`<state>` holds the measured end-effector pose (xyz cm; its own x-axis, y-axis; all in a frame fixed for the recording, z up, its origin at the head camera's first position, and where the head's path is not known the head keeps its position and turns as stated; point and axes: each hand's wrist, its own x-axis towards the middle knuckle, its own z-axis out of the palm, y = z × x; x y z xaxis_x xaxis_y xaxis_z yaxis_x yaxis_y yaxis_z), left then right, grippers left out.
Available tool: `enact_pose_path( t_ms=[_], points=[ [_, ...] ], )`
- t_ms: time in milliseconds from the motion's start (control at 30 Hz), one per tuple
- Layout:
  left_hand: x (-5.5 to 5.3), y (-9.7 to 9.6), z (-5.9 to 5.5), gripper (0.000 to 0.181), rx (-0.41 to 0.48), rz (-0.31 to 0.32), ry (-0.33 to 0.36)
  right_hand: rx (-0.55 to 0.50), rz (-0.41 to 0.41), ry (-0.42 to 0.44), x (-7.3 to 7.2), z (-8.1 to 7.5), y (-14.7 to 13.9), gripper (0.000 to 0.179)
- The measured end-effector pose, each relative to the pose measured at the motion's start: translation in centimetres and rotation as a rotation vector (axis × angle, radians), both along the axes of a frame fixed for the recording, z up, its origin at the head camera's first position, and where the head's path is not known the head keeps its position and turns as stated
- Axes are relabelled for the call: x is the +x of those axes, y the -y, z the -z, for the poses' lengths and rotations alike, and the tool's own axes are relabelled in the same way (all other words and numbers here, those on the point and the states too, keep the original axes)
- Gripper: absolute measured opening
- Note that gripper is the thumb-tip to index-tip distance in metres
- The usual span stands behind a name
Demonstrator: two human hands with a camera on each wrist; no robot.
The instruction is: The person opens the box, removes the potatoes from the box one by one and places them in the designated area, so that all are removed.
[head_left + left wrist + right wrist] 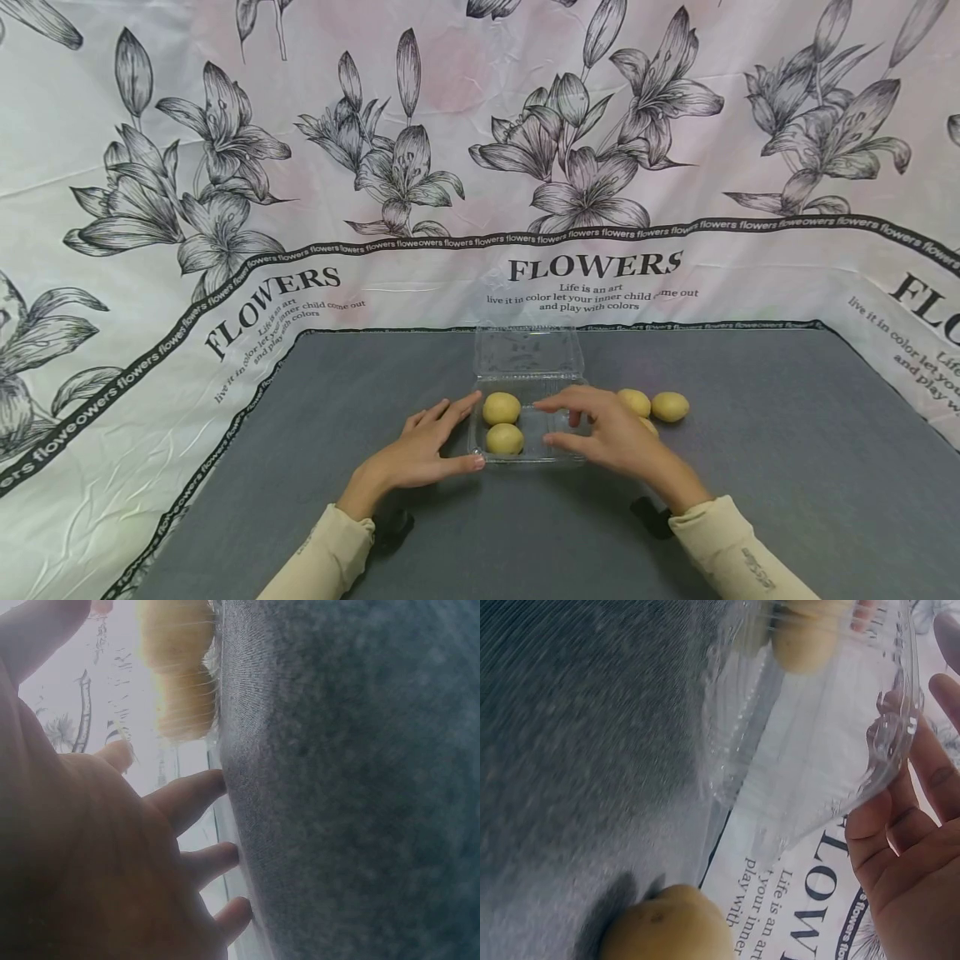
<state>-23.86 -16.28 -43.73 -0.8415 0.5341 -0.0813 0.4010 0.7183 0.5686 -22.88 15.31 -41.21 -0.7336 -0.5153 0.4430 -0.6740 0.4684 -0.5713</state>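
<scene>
With 12 o'clock pointing away from the person, a white cloth [450, 175] printed with black flowers fills the far side from 9 round to 3, behind a grey table [360, 383]. On the table sits a clear plastic box [531, 427], its clear lid [528, 354] tipped back toward 12. The box lies between the two hands: at 2 to 3 o'clock from the left hand [416, 454] and at 9 from the right hand [618, 432]. The left hand reaches toward 2, palm down, fingers spread and thumb well apart from them; a fingertip is at the box's 10 o'clock corner and the thumb at its 8 o'clock corner. The right hand comes in from 4 and is over the box's 3 o'clock side, fingers bent, thumb and forefinger apart with nothing seen between them; whether it touches the box I cannot tell. Each forearm wears a pale sleeve [322, 554]. Five yellow rounds, which look like potatoes, show. Two are in the box along its 9 o'clock side, the farther potato [501, 408] just beyond the nearer one [505, 439], both just beside the left hand and past the right fingertips. Three loose potatoes [670, 407] lie on the table at 1 to 2 o'clock from the right hand, which partly hides two.
</scene>
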Motion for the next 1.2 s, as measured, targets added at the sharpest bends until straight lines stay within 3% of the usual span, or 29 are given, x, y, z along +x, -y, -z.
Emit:
enact_pose_path(
  t_ms=[467, 1200],
  points=[
    [-0.2, 0.0, 0.1, 0.091, 0.002, 0.003, -0.007, -0.034, -0.068, 0.014, -0.4, 0.6, 1.4, 0.038],
    [-0.2, 0.0, 0.1, 0.089, -0.002, 0.008, -0.001, 0.011, -0.103, 0.148, -1.1, 1.0, 2.7, 0.039]
  ],
)
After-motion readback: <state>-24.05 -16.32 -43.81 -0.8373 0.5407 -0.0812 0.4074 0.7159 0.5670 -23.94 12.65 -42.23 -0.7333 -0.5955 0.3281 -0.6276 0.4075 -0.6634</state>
